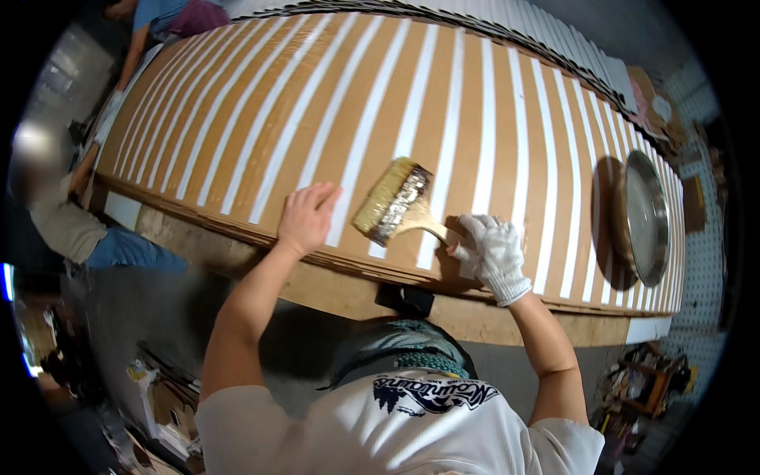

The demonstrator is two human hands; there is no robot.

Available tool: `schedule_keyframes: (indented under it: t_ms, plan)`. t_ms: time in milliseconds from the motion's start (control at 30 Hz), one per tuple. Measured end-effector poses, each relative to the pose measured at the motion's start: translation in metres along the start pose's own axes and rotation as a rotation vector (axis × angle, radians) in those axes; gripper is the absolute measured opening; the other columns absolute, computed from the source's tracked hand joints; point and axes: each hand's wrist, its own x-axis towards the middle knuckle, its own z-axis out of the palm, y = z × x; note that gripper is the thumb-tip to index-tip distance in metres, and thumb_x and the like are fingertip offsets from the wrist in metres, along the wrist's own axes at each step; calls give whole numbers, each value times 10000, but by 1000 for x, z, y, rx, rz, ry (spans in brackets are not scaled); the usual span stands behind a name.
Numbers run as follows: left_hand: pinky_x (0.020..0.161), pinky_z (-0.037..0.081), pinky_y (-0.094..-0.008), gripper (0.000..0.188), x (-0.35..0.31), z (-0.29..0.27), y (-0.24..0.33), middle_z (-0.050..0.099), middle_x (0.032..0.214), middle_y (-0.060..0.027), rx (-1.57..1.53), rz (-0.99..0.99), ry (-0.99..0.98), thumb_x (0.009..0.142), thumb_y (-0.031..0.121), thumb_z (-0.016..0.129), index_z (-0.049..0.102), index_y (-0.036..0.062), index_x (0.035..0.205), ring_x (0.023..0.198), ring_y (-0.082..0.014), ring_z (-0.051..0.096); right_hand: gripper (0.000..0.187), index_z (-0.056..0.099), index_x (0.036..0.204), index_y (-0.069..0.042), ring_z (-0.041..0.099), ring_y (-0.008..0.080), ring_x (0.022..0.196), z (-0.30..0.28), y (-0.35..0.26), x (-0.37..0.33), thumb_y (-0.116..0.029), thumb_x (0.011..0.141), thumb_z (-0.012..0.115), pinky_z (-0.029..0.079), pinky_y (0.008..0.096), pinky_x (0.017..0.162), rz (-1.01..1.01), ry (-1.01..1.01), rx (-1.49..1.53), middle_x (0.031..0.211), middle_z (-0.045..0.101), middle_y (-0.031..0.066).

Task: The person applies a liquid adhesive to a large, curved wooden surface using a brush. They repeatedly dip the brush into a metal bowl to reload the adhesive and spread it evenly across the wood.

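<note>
A wide paste brush (pixel 393 199) with a wooden handle lies across the striped brown board, its bristles pale and coated with something wet and shiny. My right hand (pixel 495 253), in a white knitted glove, is closed around the end of the handle, near the board's front edge. Bare and ungloved, my left hand (pixel 307 218) rests on the board left of the brush, its fingers stretched out. Evenly spaced white strips (pixel 360 127) run across the brown board (pixel 328 119) from front to back. Part of the board at the far left looks glossy.
To the right, a round metal basin (pixel 651 218) stands on the board. One person (pixel 170 16) is at the far left corner; another (pixel 63 214) is at the left end. Behind the board lie stacked white slats (pixel 546 39). A small black object (pixel 404 301) sits below the front edge.
</note>
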Motion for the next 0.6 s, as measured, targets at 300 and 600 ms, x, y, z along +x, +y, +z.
schedule_keyframes:
  t_ms: [300,600]
  plan:
    - [1091,355,-497,557,-4,-2,-8,561,1369,-100,-108,29,50,872,160,588,547,156,1427,1270,-295,507,409,697,1159,-74,678,315,994,-18,23,18,-221,790,794,543,391,897,251,-136,276,1052,687,150]
    - [1146,311,-566,513,1,3,-5,574,1338,-52,-77,9,67,842,168,639,613,168,1355,1289,-253,486,267,688,1096,-31,642,120,869,-90,81,16,-228,920,724,510,289,775,630,510,910,970,700,47]
